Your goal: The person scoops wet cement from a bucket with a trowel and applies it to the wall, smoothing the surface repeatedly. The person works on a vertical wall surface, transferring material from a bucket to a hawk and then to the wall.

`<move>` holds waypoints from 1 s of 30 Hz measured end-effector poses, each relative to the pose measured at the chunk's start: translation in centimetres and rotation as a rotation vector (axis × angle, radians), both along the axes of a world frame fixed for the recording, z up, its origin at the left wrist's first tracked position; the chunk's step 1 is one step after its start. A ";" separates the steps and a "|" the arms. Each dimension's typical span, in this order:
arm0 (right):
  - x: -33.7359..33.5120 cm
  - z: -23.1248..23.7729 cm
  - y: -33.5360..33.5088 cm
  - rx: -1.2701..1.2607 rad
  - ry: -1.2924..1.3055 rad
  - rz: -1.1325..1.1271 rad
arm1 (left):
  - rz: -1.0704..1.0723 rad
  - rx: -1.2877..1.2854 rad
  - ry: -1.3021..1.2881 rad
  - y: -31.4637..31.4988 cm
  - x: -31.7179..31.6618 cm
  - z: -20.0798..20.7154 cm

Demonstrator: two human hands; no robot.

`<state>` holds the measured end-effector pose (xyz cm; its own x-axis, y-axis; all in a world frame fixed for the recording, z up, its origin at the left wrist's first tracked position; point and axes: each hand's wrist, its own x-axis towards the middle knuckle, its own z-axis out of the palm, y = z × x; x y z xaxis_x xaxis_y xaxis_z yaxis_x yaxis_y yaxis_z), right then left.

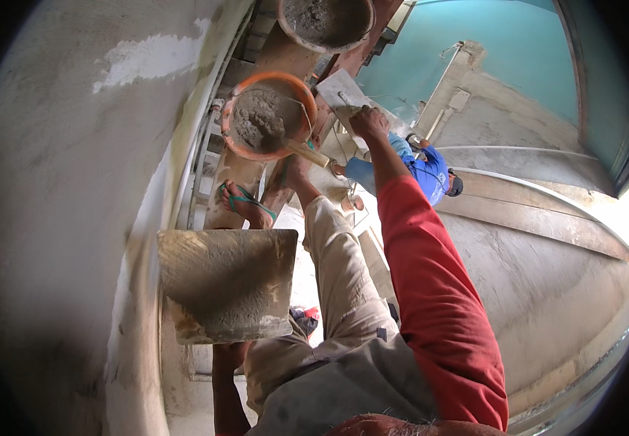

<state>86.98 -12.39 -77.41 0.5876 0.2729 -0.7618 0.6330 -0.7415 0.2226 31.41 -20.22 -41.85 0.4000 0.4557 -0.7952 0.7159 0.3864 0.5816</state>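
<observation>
A square plasterer's hawk [231,280], its top smeared with thin grey mortar, is held up by my left hand [233,354]. That hand is closed under the board, its fingers mostly hidden. Stretched far forward, my right hand [370,122] is closed on the handle of a flat rectangular plastering trowel [340,94]. Just left of the trowel stands an orange bucket [313,98] holding grey mortar [263,120]. A tool with a pale wooden handle [307,152] leans out over the bucket's near rim.
A second mortar bucket [362,40] stands farther along the wooden planks [278,54]. My sandalled foot [249,203] rests on the planks. A plastered wall [60,218] rises on the left. Lower down at the right is a person in a blue shirt [431,174].
</observation>
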 end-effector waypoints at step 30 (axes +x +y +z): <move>7.3 12.2 14.9 0.227 0.210 0.652 | 0.290 -0.178 0.100 2.0 6.2 -0.6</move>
